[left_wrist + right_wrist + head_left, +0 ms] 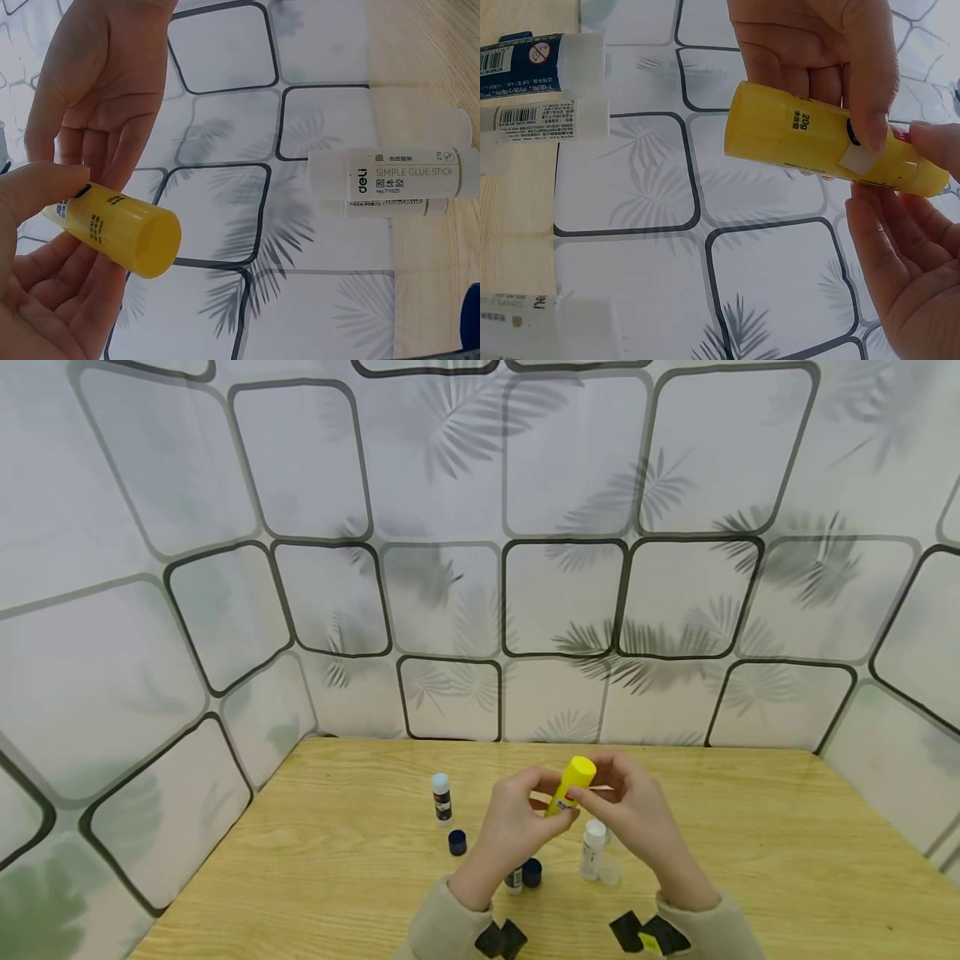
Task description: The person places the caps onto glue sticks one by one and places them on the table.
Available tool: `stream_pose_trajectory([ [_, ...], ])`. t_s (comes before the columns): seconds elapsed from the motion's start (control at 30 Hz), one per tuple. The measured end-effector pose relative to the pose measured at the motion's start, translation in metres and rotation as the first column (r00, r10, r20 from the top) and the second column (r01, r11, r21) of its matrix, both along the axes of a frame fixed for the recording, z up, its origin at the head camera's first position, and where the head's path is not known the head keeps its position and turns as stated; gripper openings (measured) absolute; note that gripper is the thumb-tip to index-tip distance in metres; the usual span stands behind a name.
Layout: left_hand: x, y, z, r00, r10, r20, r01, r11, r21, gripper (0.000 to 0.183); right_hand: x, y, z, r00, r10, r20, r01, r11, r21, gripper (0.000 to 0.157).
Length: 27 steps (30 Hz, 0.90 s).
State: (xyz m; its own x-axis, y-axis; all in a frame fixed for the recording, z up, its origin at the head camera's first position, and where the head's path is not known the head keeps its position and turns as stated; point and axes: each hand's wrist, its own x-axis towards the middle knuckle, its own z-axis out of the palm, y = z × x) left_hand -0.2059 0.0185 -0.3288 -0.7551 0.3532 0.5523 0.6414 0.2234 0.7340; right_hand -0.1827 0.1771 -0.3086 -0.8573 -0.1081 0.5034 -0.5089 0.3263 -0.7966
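The yellow glue stick (573, 783) is held above the desk (352, 793), tilted, its top leaning to the person's right. The left grip (517, 814) pinches it low down between thumb and fingers; the right grip (633, 810) pinches it nearer the top. In the wrist views its lower end juts free of the fingers.

On the left, a blue glue stick (442, 800) stands upright with 1 dark cap (457, 842) near its foot. A 2nd dark cap (532, 872) sits just beside a dark-labelled stick (513, 882), partly hidden by the left arm. A white glue stick (592, 853) stands near the right grip, a pale cap (611, 871) at its base.

A slip seems the main risk: the barrel looks smooth and round, so if 1 grip twists or pulls while the other slackens, the stick could drop. A sudden jerk could swing an arm into the upright sticks, which look narrow and easy to topple. The caps, being round, may roll if knocked over. Hard pressing could scuff the white patch (856, 162) under the left thumb.
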Motion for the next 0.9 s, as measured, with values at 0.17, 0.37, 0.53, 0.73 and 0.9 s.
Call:
stream_pose_trajectory([
  [0.17,0.002,-0.002,0.002,1.0,0.018,0.003,-0.018,0.998,-0.054,0.025,-0.004,0.009,0.0,0.999,-0.042,-0.028,0.042,0.999,0.021,0.03],
  [0.37,0.001,-0.004,0.003,1.0,0.026,0.013,-0.024,0.994,-0.109,0.026,-0.007,0.033,0.001,0.99,-0.141,-0.006,0.141,0.989,0.036,0.032],
  [0.53,-0.001,-0.006,0.003,1.0,0.021,0.006,-0.02,0.988,-0.156,0.025,-0.012,0.059,-0.003,0.979,-0.205,-0.014,0.205,0.978,0.023,0.037],
  [0.73,-0.001,-0.007,0.004,1.0,0.017,0.016,-0.014,0.982,-0.19,0.024,-0.017,0.082,-0.01,0.971,-0.24,0.006,0.24,0.97,-0.034,0.038],
  [0.9,0.0,-0.007,0.004,1.0,0.009,0.024,-0.003,0.976,-0.219,0.024,-0.008,0.079,0.001,0.944,-0.33,0.03,0.328,0.943,0.05,0.04],
])
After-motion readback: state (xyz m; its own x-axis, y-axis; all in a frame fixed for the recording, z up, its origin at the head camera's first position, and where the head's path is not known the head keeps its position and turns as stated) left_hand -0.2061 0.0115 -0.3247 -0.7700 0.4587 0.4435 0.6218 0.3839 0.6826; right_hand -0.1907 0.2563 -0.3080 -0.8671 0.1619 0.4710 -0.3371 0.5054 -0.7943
